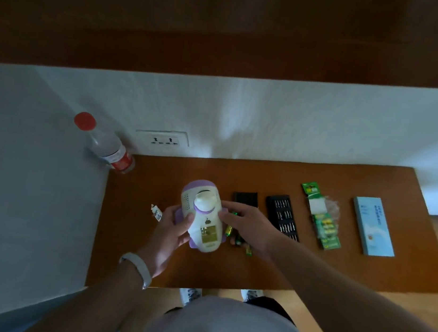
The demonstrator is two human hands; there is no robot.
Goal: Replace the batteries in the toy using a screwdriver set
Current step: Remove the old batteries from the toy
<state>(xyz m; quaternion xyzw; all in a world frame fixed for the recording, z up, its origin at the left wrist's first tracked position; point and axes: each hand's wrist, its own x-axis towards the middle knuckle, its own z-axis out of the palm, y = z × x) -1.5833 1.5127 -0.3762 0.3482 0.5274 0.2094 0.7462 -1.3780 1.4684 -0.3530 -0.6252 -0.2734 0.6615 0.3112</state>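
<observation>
White-and-purple toy (201,216), red-capped clear bottle (109,145), green battery pack (322,221), pale blue box (372,226), brown table (155,174).

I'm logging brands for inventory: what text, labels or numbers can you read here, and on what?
Pale blue flat cardboard box: dark print, too blurred to read.
Green blister pack of batteries: print too blurred.
Red label on clear plastic bottle: unreadable.
No text is legible.

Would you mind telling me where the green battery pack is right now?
In the head view, the green battery pack lies on the right half of the brown table, between the black bit tray and the light blue box.
</observation>
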